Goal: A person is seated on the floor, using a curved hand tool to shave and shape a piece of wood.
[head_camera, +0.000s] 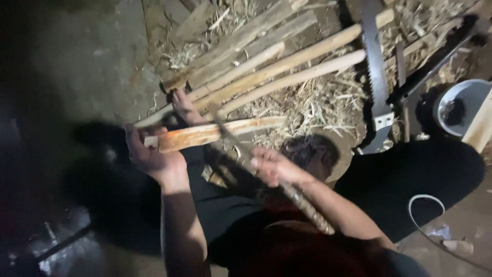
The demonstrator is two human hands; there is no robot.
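While the left hand point(151, 154) closes its fingers around the near end of 1 short reddish wood billet point(205, 134), the piece runs level to the right, away from the palm, its far end pale and free. Right hand point(274, 166): fist shut on the wrapped handle of a long tool point(302, 202), whose dark blade end rises toward the billet's middle; contact there cannot be told. Both forearms reach forward from below, left wrist bent upward. 1 bare foot point(185, 106) sits just behind the billet. Beyond: several peeled poles point(287, 69) on straw, 1 toothed saw point(376, 77), 1 white bucket point(469, 95).
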